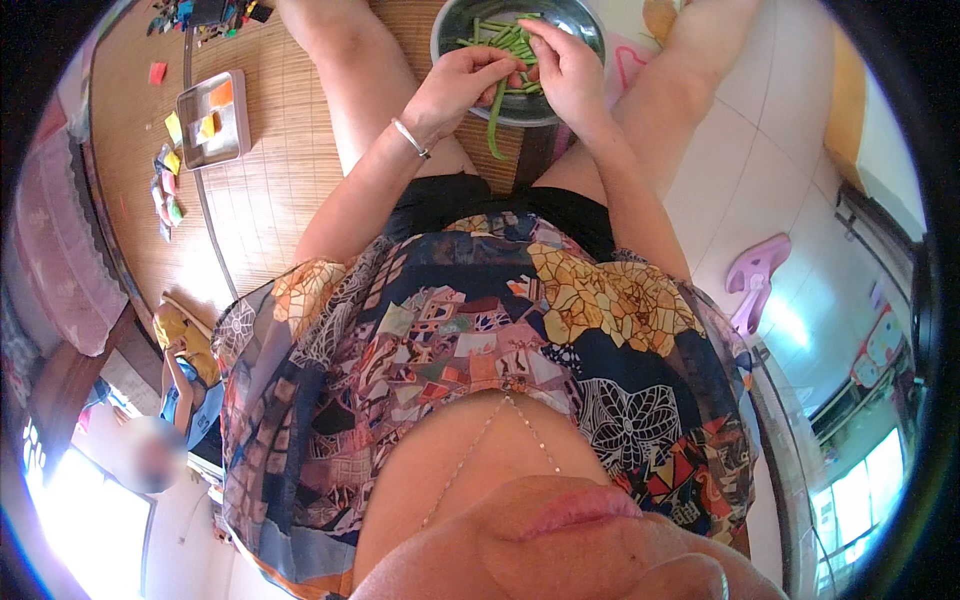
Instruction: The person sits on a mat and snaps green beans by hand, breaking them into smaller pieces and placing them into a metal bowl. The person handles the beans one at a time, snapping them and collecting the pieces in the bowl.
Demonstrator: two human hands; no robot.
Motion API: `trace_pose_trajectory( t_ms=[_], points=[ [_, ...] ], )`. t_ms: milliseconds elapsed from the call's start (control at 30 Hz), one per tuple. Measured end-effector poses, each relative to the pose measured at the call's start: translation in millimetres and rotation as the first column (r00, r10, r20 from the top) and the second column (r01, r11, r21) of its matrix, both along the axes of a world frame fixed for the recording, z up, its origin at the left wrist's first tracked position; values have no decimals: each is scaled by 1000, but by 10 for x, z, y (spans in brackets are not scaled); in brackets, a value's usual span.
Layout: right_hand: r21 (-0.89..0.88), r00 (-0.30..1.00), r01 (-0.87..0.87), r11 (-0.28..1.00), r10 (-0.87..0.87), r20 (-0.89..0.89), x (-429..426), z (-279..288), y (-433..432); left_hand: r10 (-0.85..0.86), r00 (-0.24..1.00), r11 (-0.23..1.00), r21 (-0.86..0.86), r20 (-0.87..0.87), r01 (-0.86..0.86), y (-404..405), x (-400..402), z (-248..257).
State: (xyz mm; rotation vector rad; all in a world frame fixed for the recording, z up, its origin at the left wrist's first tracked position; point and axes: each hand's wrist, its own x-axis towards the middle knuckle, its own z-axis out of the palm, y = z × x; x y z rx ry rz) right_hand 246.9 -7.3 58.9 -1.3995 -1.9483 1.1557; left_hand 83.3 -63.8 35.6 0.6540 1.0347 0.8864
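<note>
My left hand (469, 79), with a white bracelet at the wrist, pinches a long green bean (495, 124). The bean's free end hangs down past the near rim of a metal bowl (444, 37). Inside the bowl lie several short cut or snapped green bean pieces (499, 31). My right hand (566, 75) is over the bowl's right side, its index finger stretched across the pieces. Its other fingertips come close to those of my left hand; whether they grip the bean is hidden. The bowl sits between my bare legs.
On the slatted bamboo mat to the left are a shallow tray (244, 112), small coloured packets (166, 187) and a heap of toy-like pieces (214, 22). A seated person (187, 382) is at lower left. A purple clog (754, 277) rests on the tiled floor (697, 210).
</note>
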Motion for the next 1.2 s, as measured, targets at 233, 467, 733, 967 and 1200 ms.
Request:
trace_pose_trajectory(
  t_ms=[233,467,733,967,1200],
  points=[
    [142,929,-354,924,365,-65,113,47,65,22,997,1000,-15,79,-21,3,-56,-74],
    [252,932,-361,898,355,70,126,191,183,-120,985,991,-40,125,126,-24,-139,-5],
    [386,883,-464,797,383,270,168,105,9,-76,995,997,-19,60,77,-28,-107,-49],
    [231,1000,-25,973,22,16,29,-157,-100,89,987,994,-74,136,-79,-4,-14,-76],
    [104,990,-121,987,128,-57,26,100,-34,94,982,995,-39,163,-89,-16,-76,-170]
  ],
)
